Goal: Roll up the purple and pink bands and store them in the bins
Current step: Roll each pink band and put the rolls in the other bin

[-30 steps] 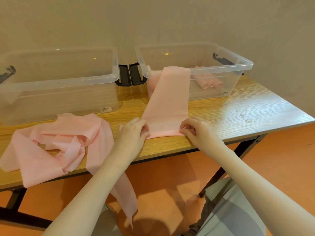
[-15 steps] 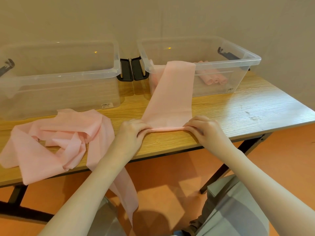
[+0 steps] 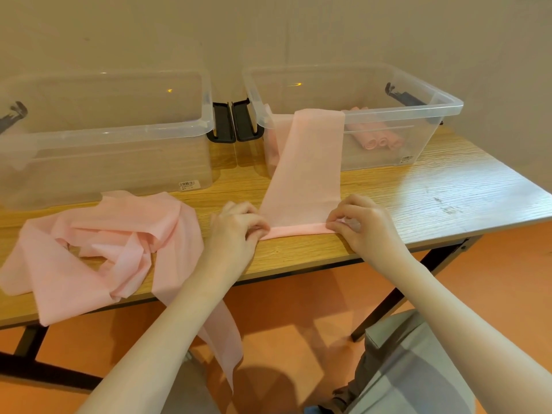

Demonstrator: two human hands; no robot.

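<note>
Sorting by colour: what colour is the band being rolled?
Pale pink band, plain, no pattern; the head view shows it.

Pink band [image 3: 301, 174] draped from right bin [image 3: 424, 107], near end rolled, loose pink bands [image 3: 98, 243] beside left bin [image 3: 104, 130]

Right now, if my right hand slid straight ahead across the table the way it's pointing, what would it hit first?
Probably the right bin. The right hand pinches the rolled end of the pink band and points away from you, slightly left. Bare table lies between, though the flat band beside it might drag first; depth is unclear.
</note>
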